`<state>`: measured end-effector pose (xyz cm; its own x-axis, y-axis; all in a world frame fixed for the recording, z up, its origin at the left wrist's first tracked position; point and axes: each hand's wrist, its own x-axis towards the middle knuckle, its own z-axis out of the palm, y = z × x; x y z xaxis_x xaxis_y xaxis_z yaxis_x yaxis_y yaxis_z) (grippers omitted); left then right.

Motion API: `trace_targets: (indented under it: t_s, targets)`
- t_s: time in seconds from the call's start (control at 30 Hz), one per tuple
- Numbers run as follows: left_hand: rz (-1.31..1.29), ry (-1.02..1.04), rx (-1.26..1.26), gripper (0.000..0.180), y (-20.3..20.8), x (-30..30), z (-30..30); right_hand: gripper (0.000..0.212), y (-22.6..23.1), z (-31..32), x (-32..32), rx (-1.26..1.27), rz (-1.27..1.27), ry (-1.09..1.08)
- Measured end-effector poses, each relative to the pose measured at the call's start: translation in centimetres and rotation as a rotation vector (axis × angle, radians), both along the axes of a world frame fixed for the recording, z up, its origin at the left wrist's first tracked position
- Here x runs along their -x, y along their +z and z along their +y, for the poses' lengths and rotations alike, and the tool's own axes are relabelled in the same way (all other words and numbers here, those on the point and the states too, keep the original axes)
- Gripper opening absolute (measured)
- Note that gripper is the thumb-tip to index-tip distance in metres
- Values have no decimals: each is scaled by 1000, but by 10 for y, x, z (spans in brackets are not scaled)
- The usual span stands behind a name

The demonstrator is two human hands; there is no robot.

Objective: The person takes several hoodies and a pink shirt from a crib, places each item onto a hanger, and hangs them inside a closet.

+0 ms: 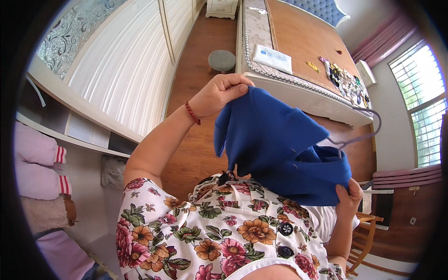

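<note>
A plain blue garment (270, 135) is stretched in front of my body between my two hands; its exact kind does not show. My left hand (224, 95) is raised at its upper left corner, with fingers and thumb pinched on the cloth. Lower down on the right, my right hand (349, 198) grips the garment's other end, thumb over the edge. A greyish-purple clothes hanger (377, 125) sticks out of the garment on the right, its curved hook pointing away from me. The rest of the hanger is hidden in folds.
Ahead stands a bed (308, 35) with a bare brown surface, a white packet (273, 59) and a heap of small garments (347, 84). A round grey stool (221, 60) is beside it. Open shelves with folded pink clothes (37, 154) line the left; a wooden chair (366, 238) stands right.
</note>
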<state>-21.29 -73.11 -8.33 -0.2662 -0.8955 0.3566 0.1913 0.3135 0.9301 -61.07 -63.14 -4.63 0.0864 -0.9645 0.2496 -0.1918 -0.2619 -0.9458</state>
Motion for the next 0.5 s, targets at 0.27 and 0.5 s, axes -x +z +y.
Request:
trace_targets:
  t_s: [0.27,0.5]
  targets:
    - [-178,-248,-114,22,40,-15,33,21,13,6,16,149,266,17]
    - [-38,-312,-327,21,54,-20,42,20,9,7,20,192,335,45]
